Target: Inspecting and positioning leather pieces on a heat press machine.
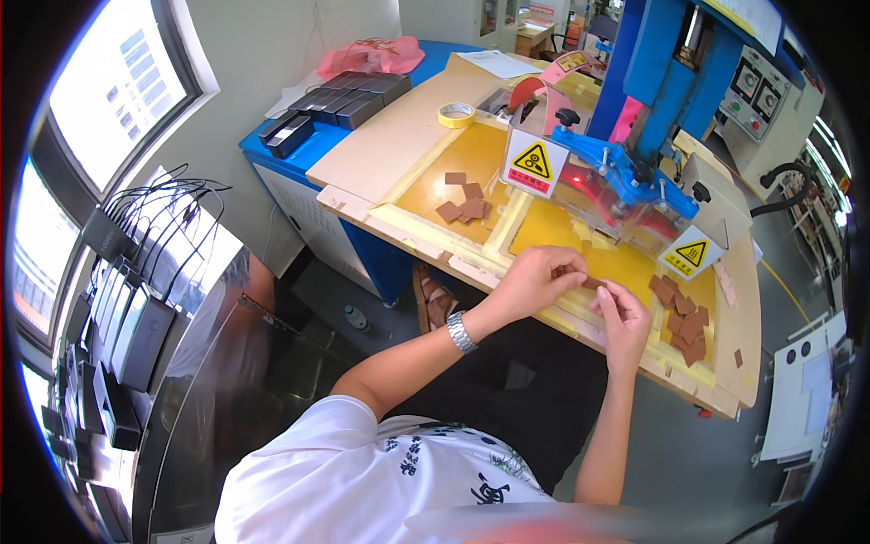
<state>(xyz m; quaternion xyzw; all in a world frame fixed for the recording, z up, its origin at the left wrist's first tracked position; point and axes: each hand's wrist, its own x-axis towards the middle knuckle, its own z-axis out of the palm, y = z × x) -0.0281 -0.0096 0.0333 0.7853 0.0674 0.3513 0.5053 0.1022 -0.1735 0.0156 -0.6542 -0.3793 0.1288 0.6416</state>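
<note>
Between my two hands is a small flat brown piece, mostly covered by fingers. My left hand, with a metal watch band on its wrist, pinches the piece's left end. At its right end the thumb and fingers of my right hand are closed on it. Both hands are over the near edge of the worktable, in front of a blue press. A loose pile of similar brown pieces lies right of my right hand. More brown squares are scattered on the yellow surface to the left.
Clear guards with warning signs flank the press head, and a red light glows beneath it. A yellow tape roll rests on the board. Black boxes and a pink bag sit on the blue cabinet at the back left.
</note>
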